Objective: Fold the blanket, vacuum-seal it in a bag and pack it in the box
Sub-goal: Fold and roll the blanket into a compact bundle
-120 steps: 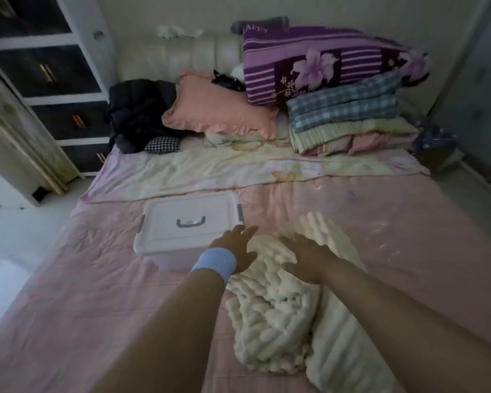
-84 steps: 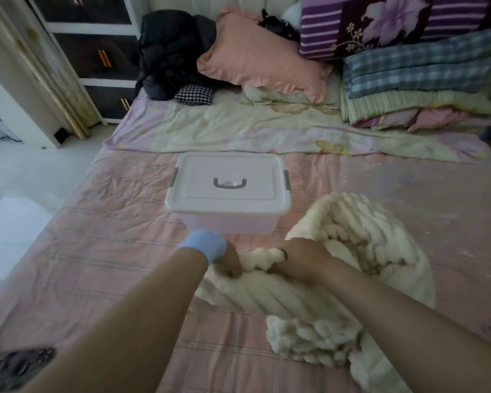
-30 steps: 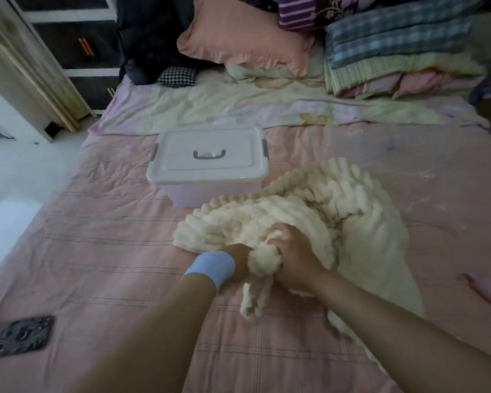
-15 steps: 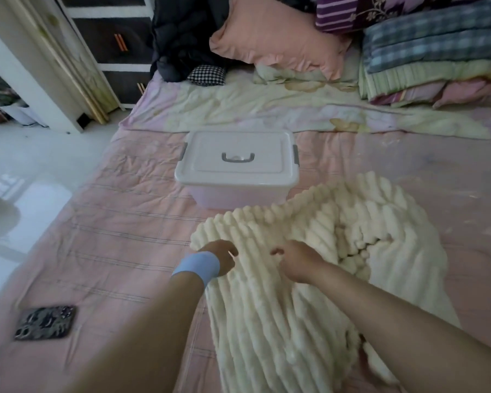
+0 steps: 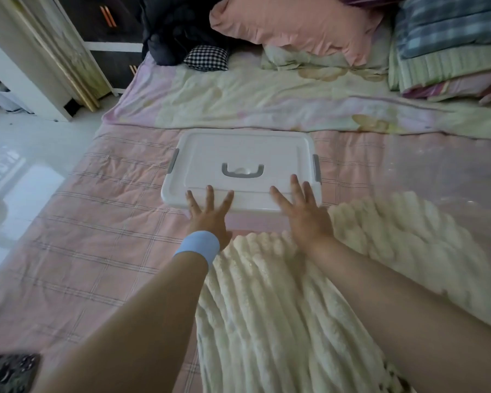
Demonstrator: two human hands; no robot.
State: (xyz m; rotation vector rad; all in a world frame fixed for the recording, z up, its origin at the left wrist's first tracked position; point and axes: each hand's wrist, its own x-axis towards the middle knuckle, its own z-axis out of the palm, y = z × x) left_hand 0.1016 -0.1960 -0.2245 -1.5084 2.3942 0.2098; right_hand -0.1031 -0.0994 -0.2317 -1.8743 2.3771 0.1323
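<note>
A cream ribbed blanket (image 5: 281, 307) lies spread and partly bunched on the pink bed, beneath my forearms and to the right. A white plastic box (image 5: 243, 157) with a closed lid, a grey handle and grey side clips sits just beyond it. My left hand (image 5: 209, 214), with a light blue wristband, reaches forward with straight spread fingers over the box's near edge. My right hand (image 5: 304, 211) does the same beside it, fingers spread over the lid's near right part. Neither hand holds anything. No vacuum bag is in view.
Pillows and folded bedding (image 5: 442, 43) are stacked at the head of the bed, with a peach pillow (image 5: 289, 24) and dark clothing (image 5: 176, 26). A patterned phone (image 5: 9, 373) lies at the bed's near left. White floor (image 5: 26, 165) and a cabinet lie to the left.
Both hands let go of the blanket and moved forward to the box's near edge with fingers spread. The blanket now lies flatter under my arms.
</note>
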